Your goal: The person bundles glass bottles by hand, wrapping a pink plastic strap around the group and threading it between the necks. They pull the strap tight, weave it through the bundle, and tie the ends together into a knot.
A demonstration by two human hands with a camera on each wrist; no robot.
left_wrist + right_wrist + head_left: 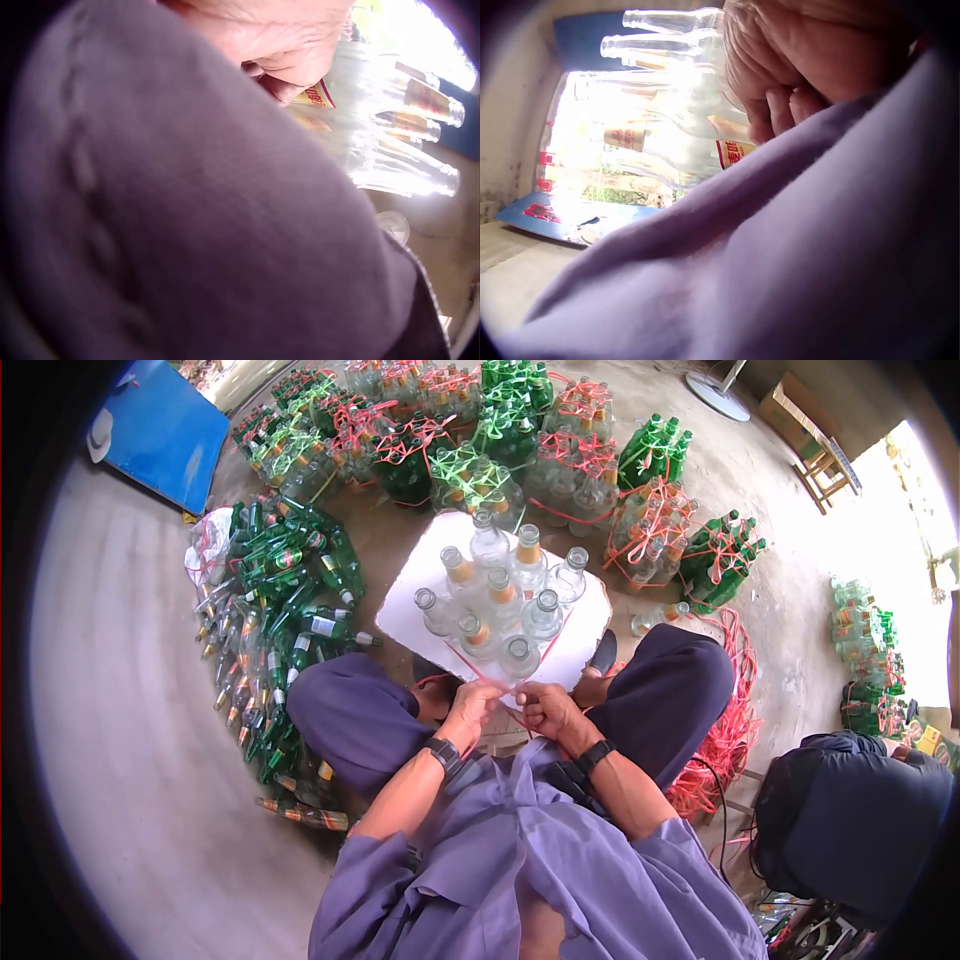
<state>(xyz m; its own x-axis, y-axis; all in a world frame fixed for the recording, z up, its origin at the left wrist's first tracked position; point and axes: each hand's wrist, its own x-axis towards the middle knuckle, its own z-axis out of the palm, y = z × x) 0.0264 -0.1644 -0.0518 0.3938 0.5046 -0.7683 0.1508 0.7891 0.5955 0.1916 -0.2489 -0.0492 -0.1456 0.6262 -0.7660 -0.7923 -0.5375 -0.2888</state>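
Observation:
Several clear glass bottles (502, 595), some with gold neck labels, stand upright in a tight cluster on a white board (415, 595). A red plastic strap (548, 650) runs round them and comes together at the near side. There my left hand (474, 708) pinches the strap, with fingertips close to those of my right hand (553, 714), which pinches it too with curled fingers. Both wrist views show a hand right beside the clear bottles (412, 161) (660, 112); sleeves hide much of the fingers and strap there.
Green and brown bottles (290, 590) lie heaped at the left. Strapped bundles (505, 430) of bottles stand in rows at the back. Beside my right knee lies a tangle of red strap (715, 760). A dark cloth-covered object (850, 825) stands at the right, a blue panel (165, 440) at back left.

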